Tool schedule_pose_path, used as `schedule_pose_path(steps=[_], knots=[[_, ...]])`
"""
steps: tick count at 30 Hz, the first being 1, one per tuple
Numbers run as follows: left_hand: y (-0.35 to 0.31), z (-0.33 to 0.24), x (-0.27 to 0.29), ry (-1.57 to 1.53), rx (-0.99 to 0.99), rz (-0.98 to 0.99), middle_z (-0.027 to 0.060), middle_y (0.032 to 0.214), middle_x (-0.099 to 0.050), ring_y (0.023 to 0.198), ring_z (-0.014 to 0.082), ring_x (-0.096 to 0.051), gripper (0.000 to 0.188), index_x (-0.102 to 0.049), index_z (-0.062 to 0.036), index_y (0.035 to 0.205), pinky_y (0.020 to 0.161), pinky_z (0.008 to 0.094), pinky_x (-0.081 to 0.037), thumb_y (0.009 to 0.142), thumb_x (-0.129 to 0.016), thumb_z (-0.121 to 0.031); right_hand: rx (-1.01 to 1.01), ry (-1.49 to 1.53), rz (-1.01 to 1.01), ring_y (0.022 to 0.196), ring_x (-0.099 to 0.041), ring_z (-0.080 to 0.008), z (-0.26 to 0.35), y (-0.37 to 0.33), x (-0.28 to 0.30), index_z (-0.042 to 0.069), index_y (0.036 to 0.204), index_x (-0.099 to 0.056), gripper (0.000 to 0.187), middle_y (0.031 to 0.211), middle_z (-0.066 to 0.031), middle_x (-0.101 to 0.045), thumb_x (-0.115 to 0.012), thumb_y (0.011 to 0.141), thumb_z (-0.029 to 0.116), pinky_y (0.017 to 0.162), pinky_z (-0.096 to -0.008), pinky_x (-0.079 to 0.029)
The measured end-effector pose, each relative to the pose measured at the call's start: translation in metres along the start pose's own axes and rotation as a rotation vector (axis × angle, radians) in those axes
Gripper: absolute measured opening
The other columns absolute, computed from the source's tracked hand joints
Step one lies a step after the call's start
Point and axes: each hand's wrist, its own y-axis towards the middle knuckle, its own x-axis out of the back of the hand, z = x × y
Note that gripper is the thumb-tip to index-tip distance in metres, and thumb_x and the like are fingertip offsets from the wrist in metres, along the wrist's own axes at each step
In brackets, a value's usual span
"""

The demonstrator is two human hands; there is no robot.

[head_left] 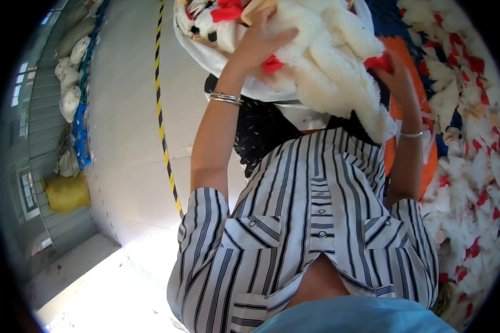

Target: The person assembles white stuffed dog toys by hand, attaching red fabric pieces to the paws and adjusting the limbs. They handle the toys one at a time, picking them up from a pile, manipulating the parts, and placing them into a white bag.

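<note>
A fluffy cream-white plush skin [339, 66] with red parts lies over my lap and hangs toward my waist. My left hand [266, 44] is at its left side, thumb and fingers spread against the fur. A red patch [272, 64] shows just below that hand. On the other side, my right hand [395, 72] has its fingers curled at a red part [376, 61] of the plush; some fingertips are hidden. Beneath and to the left is a white sack [191, 47] filled with more plush pieces in white, red, black and tan.
A large heap of white and red plush pieces [466, 166] lies along my right, with an orange panel [394, 127] between it and me. Yellow-black tape [160, 100] runs along the grey floor [122, 83] at left. Stuffed sacks [70, 102] and a yellow bundle [66, 193] line the far-left wall.
</note>
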Motion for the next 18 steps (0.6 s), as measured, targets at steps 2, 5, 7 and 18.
schedule_pose_path(steps=[2,5,7,18], knots=[[-0.003,0.002,-0.005,0.165,-0.088,-0.005,0.0132,0.110,-0.068,0.101,0.0200,-0.065,0.052,-0.057,0.0017,0.123,0.090,0.0306,-0.050,0.085,-0.069,-0.032,-0.091,0.197,-0.098,0.091,-0.065,-0.0155,-0.004,0.007,0.011,0.000,0.124,-0.057,0.039,0.107,-0.0095,-0.066,-0.069,0.088,0.013,0.084,-0.0281,-0.051],[-0.013,0.005,0.028,0.181,0.084,0.063,0.0130,0.102,-0.069,0.095,0.0212,-0.066,0.046,-0.061,0.0000,0.119,0.088,0.0307,-0.051,0.085,-0.068,-0.030,-0.042,0.597,-0.337,0.087,-0.064,-0.0112,0.013,0.007,0.019,0.000,0.120,-0.059,0.029,0.102,-0.0058,-0.066,-0.063,0.093,0.011,0.082,-0.0243,-0.051],[-0.009,0.023,0.060,-0.115,0.172,-0.156,0.0110,0.107,-0.068,0.094,0.0150,-0.064,0.040,-0.063,-0.0040,0.120,0.080,0.0272,-0.051,0.087,-0.068,-0.027,0.027,0.685,-0.333,0.086,-0.063,-0.0092,0.044,0.003,0.030,0.000,0.115,-0.061,0.023,0.098,-0.0035,-0.067,-0.061,0.096,0.013,0.080,-0.0224,-0.051],[-0.024,-0.097,-0.014,-0.059,-0.438,-0.211,0.0020,0.099,-0.067,0.095,0.0123,-0.060,0.024,-0.069,-0.0084,0.106,0.081,0.0275,-0.046,0.082,-0.072,-0.011,0.275,0.608,-0.270,0.082,-0.058,-0.0069,0.110,0.002,0.020,0.003,0.106,-0.065,0.022,0.091,-0.0017,-0.065,-0.068,0.092,0.020,0.072,-0.0184,-0.045]])
